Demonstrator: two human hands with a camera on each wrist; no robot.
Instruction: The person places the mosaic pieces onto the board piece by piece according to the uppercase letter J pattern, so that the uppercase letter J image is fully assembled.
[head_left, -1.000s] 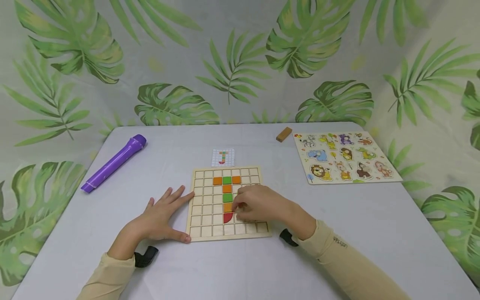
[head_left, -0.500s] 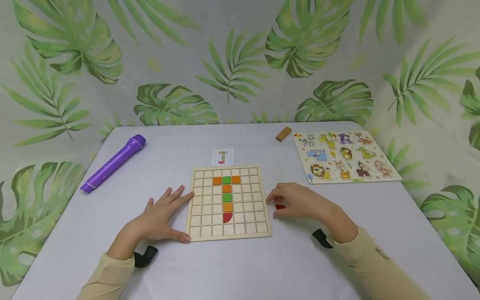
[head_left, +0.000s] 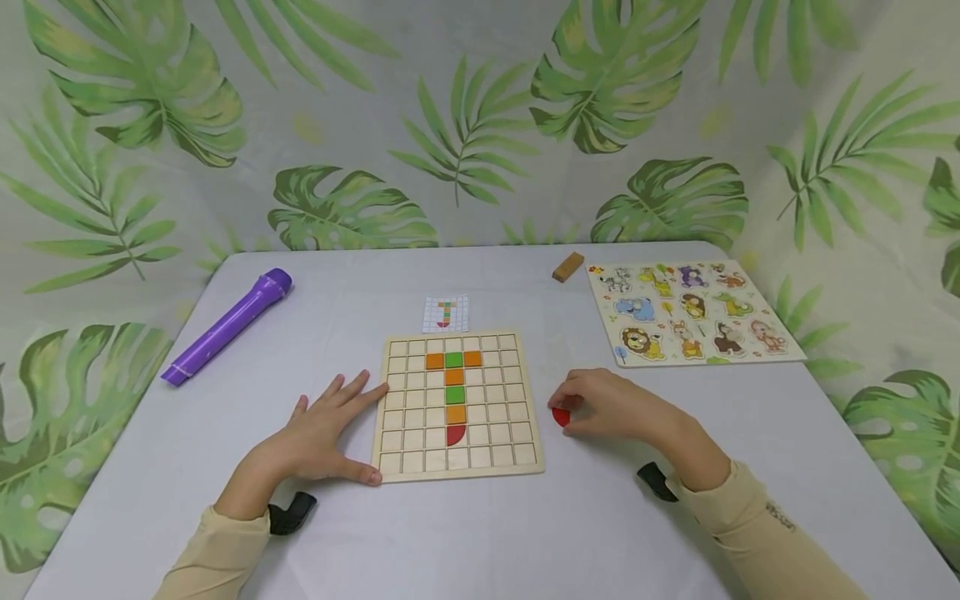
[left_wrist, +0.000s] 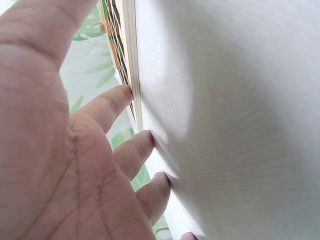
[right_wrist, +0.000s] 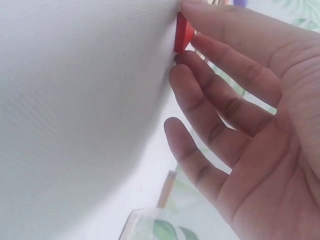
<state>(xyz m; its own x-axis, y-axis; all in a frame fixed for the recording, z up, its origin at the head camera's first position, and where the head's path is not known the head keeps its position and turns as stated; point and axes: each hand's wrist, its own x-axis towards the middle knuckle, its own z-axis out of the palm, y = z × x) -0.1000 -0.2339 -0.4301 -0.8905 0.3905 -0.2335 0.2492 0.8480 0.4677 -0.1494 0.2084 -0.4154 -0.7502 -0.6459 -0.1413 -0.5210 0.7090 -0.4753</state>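
Observation:
A wooden grid board point(head_left: 498, 458) lies mid-table, bearing a T-shaped line of orange and green square tiles point(head_left: 454, 395) with a red quarter-circle tile point(head_left: 455, 435) at the bottom. My left hand point(head_left: 318, 437) has its fingers spread, the index fingertip and thumb touching the board's left edge. To the right of the board, my right hand point(head_left: 611, 404) pinches a second red tile point(head_left: 561, 416) at the tabletop, thumb on one side and fingers on the other. Part of that tile is covered by the fingers; its red edge point(right_wrist: 181, 34) shows in the right wrist view.
A small pattern card point(head_left: 446, 315) lies just behind the board. At the left is a purple tube-shaped object point(head_left: 228, 327). An animal puzzle board point(head_left: 693, 321) and a small brown block point(head_left: 567, 267) stand at the back right.
My right hand has moved right, off the board to the table beside it, and its fingers have come around the red tile there. My left hand has stayed in place.

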